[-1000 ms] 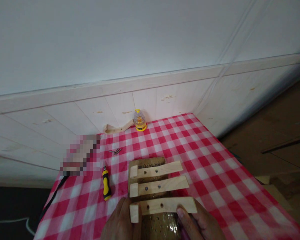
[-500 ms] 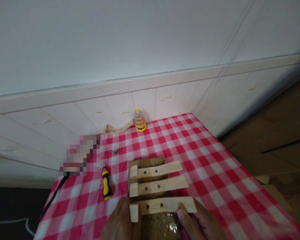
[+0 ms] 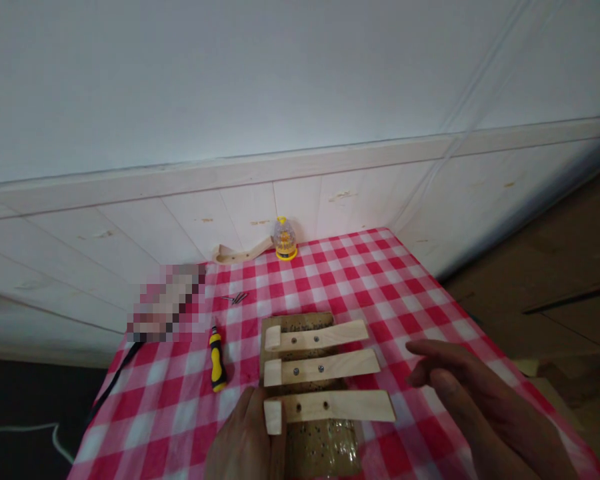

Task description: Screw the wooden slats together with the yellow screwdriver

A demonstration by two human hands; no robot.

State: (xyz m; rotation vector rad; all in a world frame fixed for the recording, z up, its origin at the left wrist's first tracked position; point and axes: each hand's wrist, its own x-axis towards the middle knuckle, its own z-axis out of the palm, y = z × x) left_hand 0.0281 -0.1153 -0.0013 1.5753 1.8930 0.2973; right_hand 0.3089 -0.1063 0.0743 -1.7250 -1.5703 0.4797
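My left hand (image 3: pixel 247 437) is closed around the left end of the nearest pale wooden hook (image 3: pixel 347 407), beside its upturned tip. Two bare holes show in that hook, which lies across a brown, tape-covered board (image 3: pixel 325 450). Behind it lie a middle wooden hook (image 3: pixel 353 363) and a far wooden hook (image 3: pixel 345 332), each with two screw heads in its holes. To the right of the hooks, my right hand (image 3: pixel 460 390) is raised over the cloth with fingers apart, holding nothing. A yellow and black screwdriver (image 3: pixel 217 363) lies left of the board.
Several loose screws (image 3: pixel 237 298) lie on the red-checked tablecloth (image 3: pixel 400 300). By the wall stand another wooden hook (image 3: pixel 243 255) and a clear, yellow-based container (image 3: pixel 285 240). A blurred-out object (image 3: pixel 167 303) with a black strap is at the left edge.
My right hand has let go of the nearest hook's right end and moved right, its fingers now apart. My left hand stays on the hook's left end. The view has shifted slightly.
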